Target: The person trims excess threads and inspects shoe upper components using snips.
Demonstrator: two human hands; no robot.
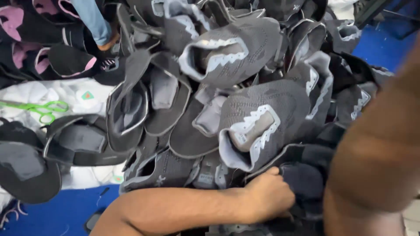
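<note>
A big heap of dark grey knitted shoe uppers (258, 109) with pale grey linings fills the middle of the view. My left arm reaches in from the bottom left. My left hand (271, 196) is closed on the edge of a dark upper (306, 179) at the bottom of the heap. My right forearm (376, 148) crosses the right side close to the camera, blurred. The right hand itself is out of sight below the frame.
Another person's arm in a light blue sleeve (94, 22) reaches into the heap at the top left. Green-handled scissors (41, 109) lie on white sheets (65, 94) at the left. Black and pink uppers (26, 52) sit top left. A blue surface (52, 214) shows underneath.
</note>
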